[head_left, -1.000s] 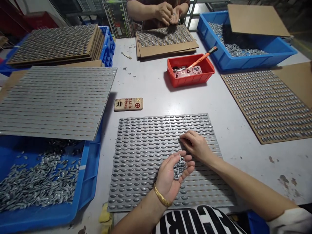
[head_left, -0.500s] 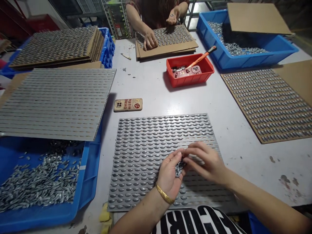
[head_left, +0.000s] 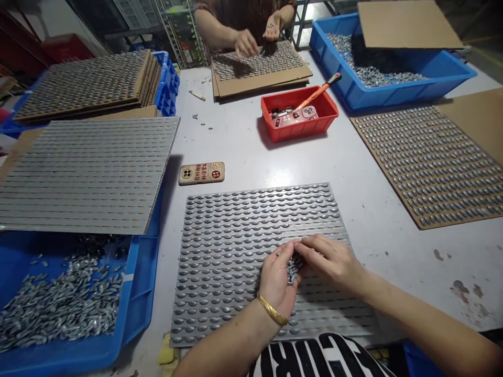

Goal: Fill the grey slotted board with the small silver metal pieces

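A grey board (head_left: 236,235) lies on the table before me, with rows of oval metal pieces covering its left and far parts; bare grooved lines show at the right. Above it my left hand (head_left: 280,277) is cupped around a heap of small metal pieces (head_left: 293,268). The fingertips of my right hand (head_left: 330,259) are pinched together at the top of that heap, touching the left hand's fingers. What the right fingertips hold is too small to make out.
Blue bins of metal pieces stand at left (head_left: 135,293) and back right (head_left: 404,94). Nearer are a phone (head_left: 201,173) and a red tray (head_left: 301,131). A filled board (head_left: 432,162) lies right, a grey board (head_left: 90,173) left. Opposite, a person's hands work over another board (head_left: 259,60).
My right hand has drawn its fingers closer together against the left hand. The person opposite has lifted a hand off their board. The whole view has shifted slightly.
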`<state>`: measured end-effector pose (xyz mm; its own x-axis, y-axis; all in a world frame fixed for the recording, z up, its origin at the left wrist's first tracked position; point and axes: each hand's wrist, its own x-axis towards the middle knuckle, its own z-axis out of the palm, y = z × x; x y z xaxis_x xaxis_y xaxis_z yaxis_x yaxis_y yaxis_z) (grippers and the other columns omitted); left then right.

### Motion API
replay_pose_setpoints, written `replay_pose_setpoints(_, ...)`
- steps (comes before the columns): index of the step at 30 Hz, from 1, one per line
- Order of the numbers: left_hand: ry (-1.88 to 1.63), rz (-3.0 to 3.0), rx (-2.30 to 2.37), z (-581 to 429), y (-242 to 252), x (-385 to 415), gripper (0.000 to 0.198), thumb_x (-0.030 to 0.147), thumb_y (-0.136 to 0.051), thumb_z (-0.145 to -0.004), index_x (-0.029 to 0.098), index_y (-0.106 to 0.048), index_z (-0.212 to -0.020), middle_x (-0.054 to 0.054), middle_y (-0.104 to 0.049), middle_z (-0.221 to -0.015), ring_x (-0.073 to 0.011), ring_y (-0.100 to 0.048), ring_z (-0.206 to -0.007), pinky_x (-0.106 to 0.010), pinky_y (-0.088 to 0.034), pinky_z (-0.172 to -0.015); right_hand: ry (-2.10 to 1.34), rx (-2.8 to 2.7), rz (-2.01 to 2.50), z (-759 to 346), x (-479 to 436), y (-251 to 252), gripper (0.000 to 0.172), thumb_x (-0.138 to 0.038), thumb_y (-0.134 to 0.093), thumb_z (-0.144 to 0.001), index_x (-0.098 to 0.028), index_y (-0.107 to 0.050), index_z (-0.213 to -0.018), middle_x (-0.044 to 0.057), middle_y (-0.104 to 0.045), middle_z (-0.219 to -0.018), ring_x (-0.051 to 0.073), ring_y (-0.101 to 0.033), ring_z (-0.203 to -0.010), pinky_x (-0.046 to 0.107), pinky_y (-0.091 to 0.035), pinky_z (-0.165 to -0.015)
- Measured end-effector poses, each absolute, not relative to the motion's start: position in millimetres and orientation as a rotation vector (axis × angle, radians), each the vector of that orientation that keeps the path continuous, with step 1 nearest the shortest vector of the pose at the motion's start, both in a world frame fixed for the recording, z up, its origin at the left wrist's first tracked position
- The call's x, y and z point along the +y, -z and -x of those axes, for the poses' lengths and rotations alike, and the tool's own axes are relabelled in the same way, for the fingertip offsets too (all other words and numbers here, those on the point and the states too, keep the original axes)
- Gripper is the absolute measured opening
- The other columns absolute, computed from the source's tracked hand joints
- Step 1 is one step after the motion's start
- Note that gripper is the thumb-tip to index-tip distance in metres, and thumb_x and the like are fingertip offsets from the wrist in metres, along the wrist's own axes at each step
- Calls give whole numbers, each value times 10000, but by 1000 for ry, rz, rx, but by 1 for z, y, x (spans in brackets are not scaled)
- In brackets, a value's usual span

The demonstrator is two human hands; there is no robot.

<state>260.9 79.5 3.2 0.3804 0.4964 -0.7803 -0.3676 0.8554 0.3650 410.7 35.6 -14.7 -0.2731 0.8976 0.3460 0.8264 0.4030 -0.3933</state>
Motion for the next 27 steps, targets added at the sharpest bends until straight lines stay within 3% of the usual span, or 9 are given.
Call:
replay_pose_setpoints(7, -508, -3, 1033, -263, -6, 85, 342, 308, -578, -821, 84, -659, -1067, -168, -690, -1044, -239, -681, -884, -389, -525, -869, -266, -1897, 1609, -429, 61, 34, 211, -140, -468, -906, -197, -628, -1030, 85, -652, -925, 175, -607, -816, 291, -508, -677)
replay_pose_setpoints(19, -473, -125, 969, -255, -8, 83, 269, 247, -622, -814, 113, -643, -1046, -152, -696, -1017, -218, -694, -836, -387, -543, -851, -226, -2154, 1777, -431, 71, 42, 202, -109, -486, -855, -188, -650, -942, 72, -615, -906, 161, -551, -755, 244, -399, -590)
replay_pose_setpoints(27, -511, -14, 1015, -260, -6, 87, 235, 225, -617, -798, 131, -668, -1007, -113, -681, -1063, -211, -653, -936, -406, -539, -869, -485, -2014, 1512, -424, 61, 5, 289, -169, -490, -898, -220, -564, -1173, 83, -601, -1005, 187, -565, -868, 318, -479, -719)
